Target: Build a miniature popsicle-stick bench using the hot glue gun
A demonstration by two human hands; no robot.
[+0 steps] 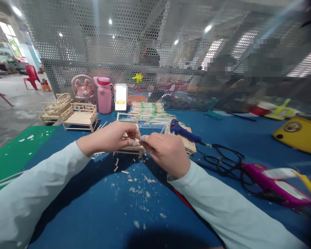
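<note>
My left hand (116, 137) and my right hand (166, 149) meet at the middle of the table, their fingertips pinched close together. Whatever they hold is too small and too covered by the fingers to name. Right behind and below them stands a small wooden-stick chair frame (131, 150), partly hidden by my hands. Beyond my right hand lies a blue glue gun (184, 131), resting on a small wooden-stick piece (188, 145). Short cut stick bits (116, 165) are scattered just below my left hand.
Finished miniature wooden benches (80, 117) stand at the left. A pink bottle (104, 97), a lit phone (120, 97) and bundled sticks (150, 109) line the mesh panel (98, 41). Black cable (223, 157), a magenta tool (277, 185) and a yellow visor (300, 133) occupy the right.
</note>
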